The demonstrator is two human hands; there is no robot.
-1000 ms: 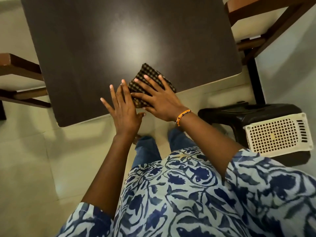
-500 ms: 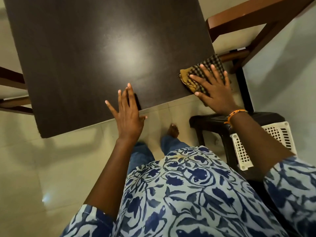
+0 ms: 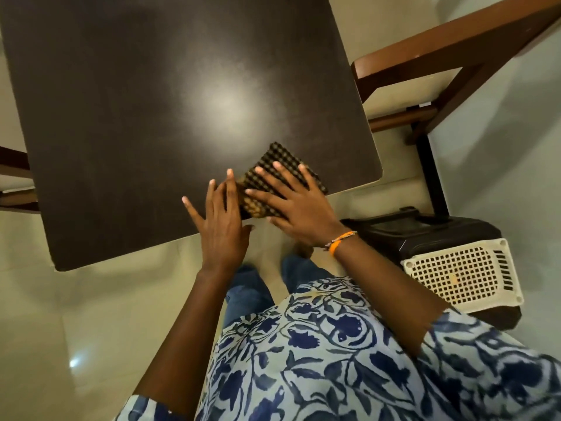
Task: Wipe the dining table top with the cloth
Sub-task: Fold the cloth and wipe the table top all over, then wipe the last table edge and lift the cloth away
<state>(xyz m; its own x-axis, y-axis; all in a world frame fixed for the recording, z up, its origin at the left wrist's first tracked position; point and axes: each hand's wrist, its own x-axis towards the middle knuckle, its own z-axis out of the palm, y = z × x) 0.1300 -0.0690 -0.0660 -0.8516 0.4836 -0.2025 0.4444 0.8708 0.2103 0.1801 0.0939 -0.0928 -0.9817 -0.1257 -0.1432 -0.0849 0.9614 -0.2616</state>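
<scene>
A dark brown dining table top fills the upper left of the head view. A folded brown-and-black checked cloth lies flat on it near the front edge. My right hand presses down on the cloth with fingers spread, an orange band on its wrist. My left hand rests flat on the table edge just left of the cloth, fingers apart, its fingertips touching the cloth's left side. The near part of the cloth is hidden under my right palm.
A wooden chair stands at the table's right side, another wooden chair at the left. A black stool with a white perforated basket sits on the tiled floor to my right.
My right hand slid the cloth from the table's right front corner back leftward to the middle of the front edge, beside my left hand. My left hand stayed on the edge.
</scene>
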